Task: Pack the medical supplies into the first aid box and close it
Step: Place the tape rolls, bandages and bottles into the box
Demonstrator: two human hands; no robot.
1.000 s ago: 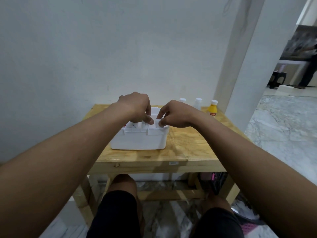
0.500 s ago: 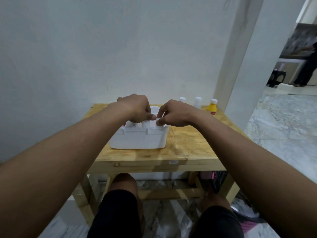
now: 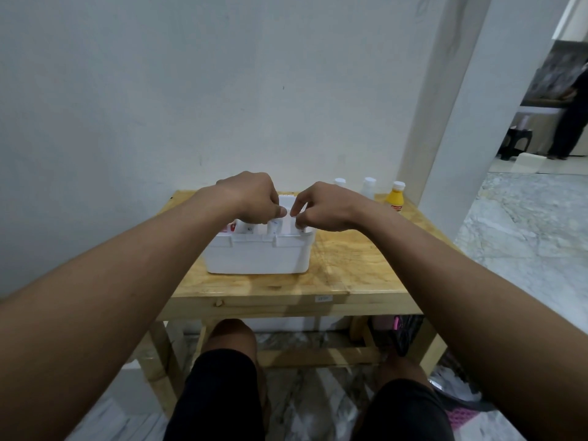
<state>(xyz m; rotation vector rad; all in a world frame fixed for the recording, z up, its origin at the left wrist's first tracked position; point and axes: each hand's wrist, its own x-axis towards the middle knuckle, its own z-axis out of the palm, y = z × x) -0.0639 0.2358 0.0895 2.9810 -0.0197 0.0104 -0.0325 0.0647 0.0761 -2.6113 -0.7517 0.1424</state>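
The white first aid box (image 3: 257,257) stands open on the wooden table (image 3: 350,265). Several supplies stand upright inside: a red-labelled item (image 3: 228,229) at the left and a white bottle (image 3: 274,226) in the middle. My left hand (image 3: 251,198) hovers over the box's middle, fingers curled, thumb against the index finger. My right hand (image 3: 324,206) is over the box's right end, its fingertips pinched on the top of a small bottle (image 3: 299,226). Behind the hands the box's white lid (image 3: 286,203) partly shows.
Two white bottles (image 3: 369,186) and a yellow bottle (image 3: 395,198) stand at the table's back right corner, next to a white pillar (image 3: 461,122). A wall runs right behind the table. My knees are under the front edge. A person stands far off at the right.
My two hands, which touched over the box's middle, have drawn slightly apart. The box and the bottles on the table have not moved.
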